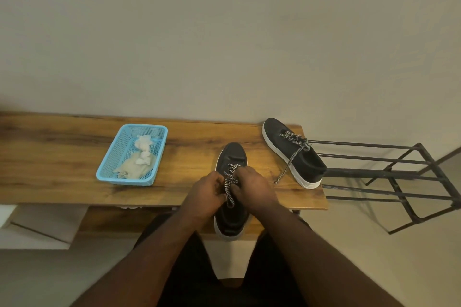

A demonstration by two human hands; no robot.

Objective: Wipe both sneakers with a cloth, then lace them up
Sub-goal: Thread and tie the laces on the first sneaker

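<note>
Pinching a sneaker's lace (229, 183), both hands (209, 193) work on a wooden bench (62, 157) by a beige wall (224, 32).

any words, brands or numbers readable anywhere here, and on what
None can be read.
Near sneaker: no logo or label shows.
Far sneaker: none either.
Blue basket and cloth: plain.
Wooden table and metal rack: no markings.

basket (117, 157) left on my bench (50, 157), cloth (137, 164) in it | near sneaker (232, 154) centre | far sneaker (294, 154) right | rack (399, 169) beyond bench end
</note>
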